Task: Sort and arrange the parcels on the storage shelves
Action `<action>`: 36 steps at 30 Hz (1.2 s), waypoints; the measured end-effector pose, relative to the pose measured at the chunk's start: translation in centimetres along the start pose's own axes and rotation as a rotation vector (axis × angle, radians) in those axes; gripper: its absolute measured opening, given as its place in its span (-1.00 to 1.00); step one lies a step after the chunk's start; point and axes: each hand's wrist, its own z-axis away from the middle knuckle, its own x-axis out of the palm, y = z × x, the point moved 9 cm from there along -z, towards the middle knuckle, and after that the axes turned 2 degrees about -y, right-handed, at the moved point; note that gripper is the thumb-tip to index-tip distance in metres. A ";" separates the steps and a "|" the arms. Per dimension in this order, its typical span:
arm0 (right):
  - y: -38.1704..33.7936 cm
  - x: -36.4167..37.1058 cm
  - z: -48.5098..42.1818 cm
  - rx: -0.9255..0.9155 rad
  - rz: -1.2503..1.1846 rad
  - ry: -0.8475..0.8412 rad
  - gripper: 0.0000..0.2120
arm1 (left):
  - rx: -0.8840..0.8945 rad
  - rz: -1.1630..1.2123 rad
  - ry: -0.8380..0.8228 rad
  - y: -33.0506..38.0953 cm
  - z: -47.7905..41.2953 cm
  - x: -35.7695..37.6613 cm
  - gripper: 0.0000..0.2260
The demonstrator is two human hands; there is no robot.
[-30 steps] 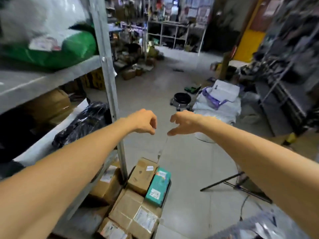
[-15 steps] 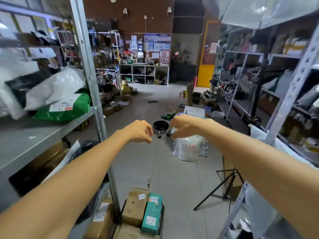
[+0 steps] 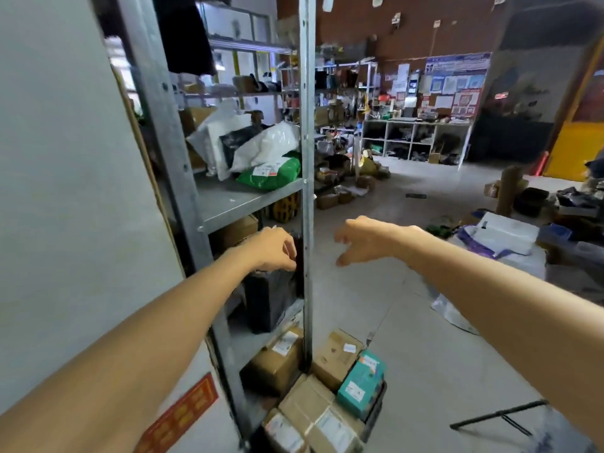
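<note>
- view runs down an aisle; both bare arms stretch forward.
- left hand (image 3: pixel 276 248): just left of centre, about 9 o'clock. fingers loosely curled under, nothing seen in them. it hangs in front of the gap under the middle shelf (image 3: pixel 235 204), just left of the post (image 3: pixel 307 178).
- right hand (image 3: pixel 362 238): at 3 o'clock from the left hand, on the far side of the post. fingers relaxed and drooping, thumb pointing down, empty.
- the hands are near each other and do not touch.
- rack (image 3: pixel 183 204): grey metal, spanning 10 to 12 o'clock, beside the wall (image 3: pixel 65 191) at 9 o'clock.
- on the middle shelf: green parcel (image 3: pixel 273 174), labelled, at the front edge beside the post. white bag (image 3: pixel 266 146) leans on top of it, with a black bag (image 3: pixel 233 138) behind.
- next shelf down: black parcel (image 3: pixel 268 302), just below the left hand; cannot tell if they touch.
- bottom shelf, 6 o'clock: brown box (image 3: pixel 277 358) with a white label.
- floor (image 3: pixel 425 338) at the post's foot, 6 o'clock: a cluster of boxes (image 3: pixel 313 416), with a teal box (image 3: pixel 359 379) among them.
- 3 o'clock: white sack (image 3: pixel 505 235) among goods on the floor.
- 5 o'clock: black stand leg (image 3: pixel 496 416).
- 7 o'clock: red label (image 3: pixel 183 416) low on the wall.
</note>
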 end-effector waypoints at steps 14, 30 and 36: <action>-36.3 0.7 2.0 -0.635 0.015 -0.023 -0.40 | -0.682 -0.015 0.222 -17.3 35.7 -7.6 -0.72; -75.2 5.8 35.9 -1.613 0.151 -0.145 -0.37 | -1.659 0.030 0.510 -8.0 89.4 -2.7 -0.82; -78.5 8.7 52.3 -2.004 0.211 -0.145 -0.36 | -2.057 0.039 0.623 4.5 98.9 2.5 -0.79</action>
